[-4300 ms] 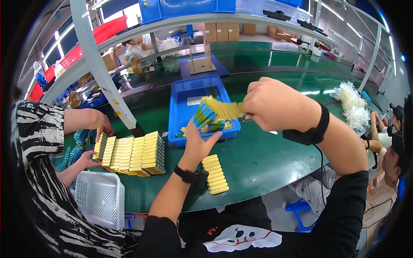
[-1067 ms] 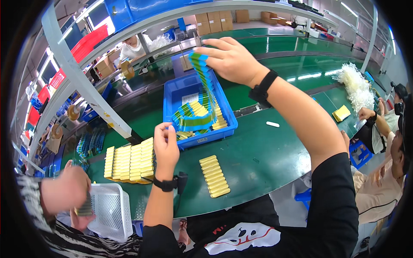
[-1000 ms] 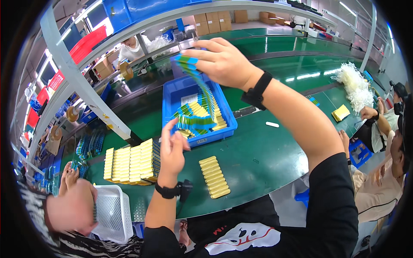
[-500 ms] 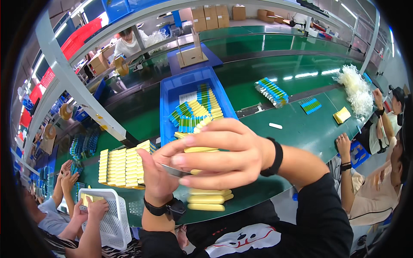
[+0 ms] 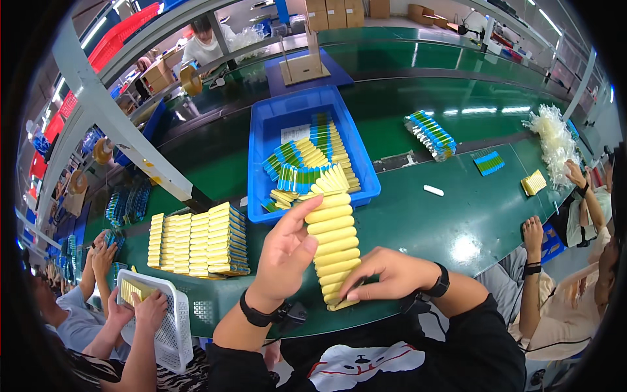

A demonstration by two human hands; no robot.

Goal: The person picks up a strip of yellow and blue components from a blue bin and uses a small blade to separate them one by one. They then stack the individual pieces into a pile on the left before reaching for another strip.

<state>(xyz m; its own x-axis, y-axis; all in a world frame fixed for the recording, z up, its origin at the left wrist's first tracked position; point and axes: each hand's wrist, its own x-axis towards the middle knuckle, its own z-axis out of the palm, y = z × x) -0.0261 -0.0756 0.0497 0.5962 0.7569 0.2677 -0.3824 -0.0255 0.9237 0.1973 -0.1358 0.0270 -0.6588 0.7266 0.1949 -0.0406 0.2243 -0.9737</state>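
My left hand (image 5: 287, 251) grips the left edge of a long row of yellow round-ended sticks (image 5: 334, 238), thumb in front and the other fingers partly behind. The row runs from the near rim of a blue bin down toward my body. At its lower end my right hand (image 5: 392, 277) pinches a thin dark tool (image 5: 358, 283), its tip against the lowest sticks; the tool's exact kind is hard to make out. In the blue bin (image 5: 258, 121) lie more yellow sticks and blue-green banded bundles (image 5: 294, 175).
Stacked yellow sticks (image 5: 196, 242) stand left of my hands. Rightward on the green table lie a white piece (image 5: 433, 190), banded bundles (image 5: 431, 136) and a small yellow stack (image 5: 533, 183). A co-worker holds sticks over a white basket (image 5: 176, 326); others sit at right.
My hands, crossed over each other before, have moved apart. The left now holds the yellow row, and the right has come down to its lower end with the tool. The view has shifted slightly.
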